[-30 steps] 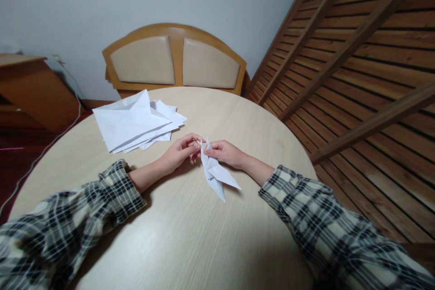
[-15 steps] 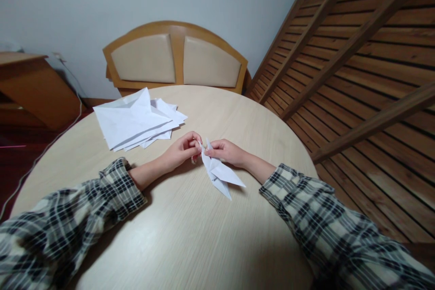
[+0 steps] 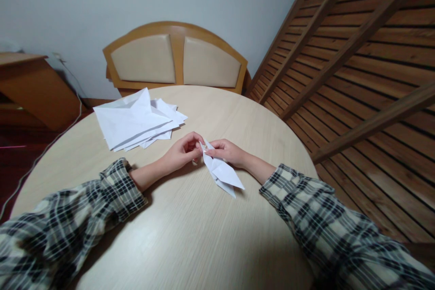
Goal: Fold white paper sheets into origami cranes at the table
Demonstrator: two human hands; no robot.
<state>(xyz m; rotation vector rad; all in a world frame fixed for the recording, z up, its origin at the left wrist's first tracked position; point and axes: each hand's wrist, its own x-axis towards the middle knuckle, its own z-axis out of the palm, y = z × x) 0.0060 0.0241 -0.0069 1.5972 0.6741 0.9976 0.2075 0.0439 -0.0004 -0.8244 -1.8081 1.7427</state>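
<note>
A white folded paper figure [image 3: 221,172] with long pointed flaps rests on the round light-wood table [image 3: 190,231], tips pointing toward me. My left hand [image 3: 181,152] pinches its narrow far end with thumb and fingertips. My right hand [image 3: 227,152] grips the same end from the other side, fingers curled over the paper. Both forearms in plaid sleeves lie on the tabletop.
A loose stack of white paper sheets [image 3: 136,120] lies at the table's far left. A wooden chair with padded back [image 3: 175,59] stands behind the table. Slatted wooden panels [image 3: 356,54] lean at the right. A wooden cabinet [image 3: 30,86] and a cable are on the left.
The paper figure's pointed flaps have swung slightly to the right and lie flatter on the table. Both hands stay at its far end, fingers shifting a little.
</note>
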